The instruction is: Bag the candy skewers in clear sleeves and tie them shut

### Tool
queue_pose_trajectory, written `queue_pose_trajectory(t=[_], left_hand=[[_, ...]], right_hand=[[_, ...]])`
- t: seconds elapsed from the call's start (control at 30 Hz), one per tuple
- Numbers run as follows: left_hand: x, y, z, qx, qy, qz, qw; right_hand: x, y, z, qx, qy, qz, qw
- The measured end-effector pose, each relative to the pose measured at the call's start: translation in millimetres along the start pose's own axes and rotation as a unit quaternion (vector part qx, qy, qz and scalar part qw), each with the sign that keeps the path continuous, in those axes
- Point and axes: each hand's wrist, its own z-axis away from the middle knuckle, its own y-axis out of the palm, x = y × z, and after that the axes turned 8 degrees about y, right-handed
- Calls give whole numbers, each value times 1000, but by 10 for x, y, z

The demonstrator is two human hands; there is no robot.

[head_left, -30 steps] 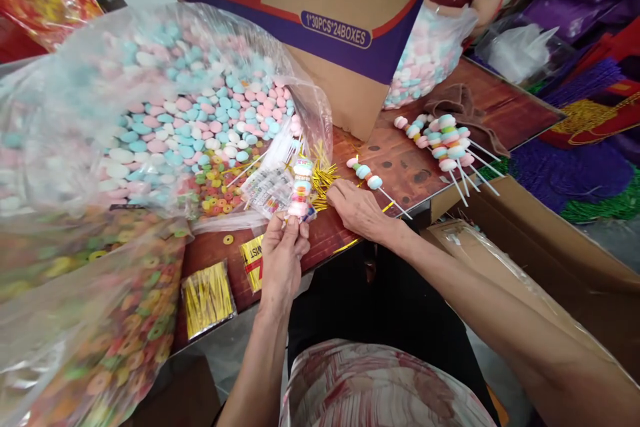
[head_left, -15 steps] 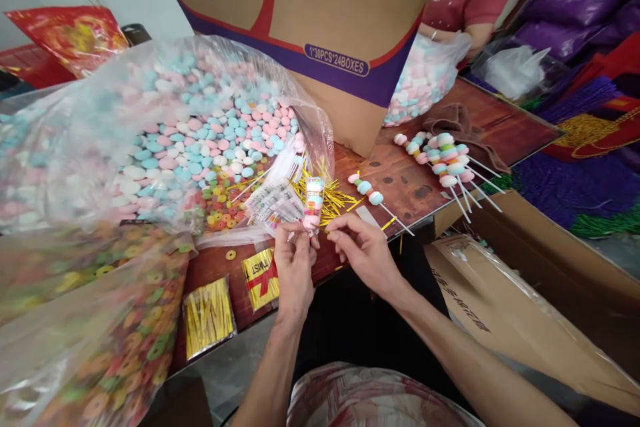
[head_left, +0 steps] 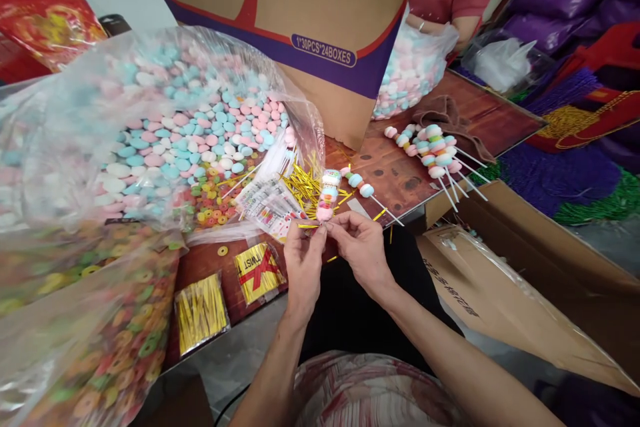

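Pinches the bagged candy stack (head_left: 329, 195) by its base, over the tabletop (head_left: 400, 180) near its edge, between closed fingers of left hand (head_left: 303, 263) and newly joined right hand (head_left: 366, 252); apparently now working the gold tie (head_left: 306, 226).

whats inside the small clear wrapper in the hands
Inside the small clear wrapper are stacked pastel puffs with an orange layer, pink lowest. The left hand and right hand cover its lower end, hiding what's there.
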Motion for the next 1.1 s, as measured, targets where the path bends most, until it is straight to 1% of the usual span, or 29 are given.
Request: queue_pose_trajectory(t=[0.1,0.17,0.23,0.33,0.43,0.53,0.73,0.8,0.83,0.87,0.93,0.97,1.0,1.03,1.1], left_hand=[[8,31,0,-10,19,31,999],[23,47,-8,-14,5,52,999],[34,57,-22,-25,-5,71,997],[30,65,-49,-46,-20,104,993],[13,73,-61,-46,-33,121,991],[2,90,-48,-37,-41,125,991],[-44,132,-40,-43,-67,147,986],[-101,121,-50,-35,-103,171,979],[-140,108,-55,-22,-135,192,972],[-183,89,-60,-4,-174,218,960],[-274,44,-71,45,-259,271,926],[-314,21,-76,68,-294,288,909],[-347,1,-81,85,-316,295,898],[-369,-15,-85,95,-327,292,894],[-379,-26,-90,105,-325,262,902]], right_hand=[[-2,-12,4,-13,-31,27,999],[-4,-34,8,4,-32,23,999],[-4,-69,17,30,-19,19,999],[-5,-130,34,62,0,42,997],[-19,-169,37,52,-6,68,996],[-47,-165,27,43,-17,66,997],[-101,-110,43,66,-31,66,995],[-84,-119,55,85,-40,66,993],[-62,-134,58,99,-47,64,992],[-30,-155,59,118,-54,64,989],[56,-212,54,165,-75,79,980],[102,-243,47,186,-90,97,974],[144,-272,37,202,-110,124,965],[177,-297,26,211,-135,159,955],[206,-324,2,208,-198,236,928]])
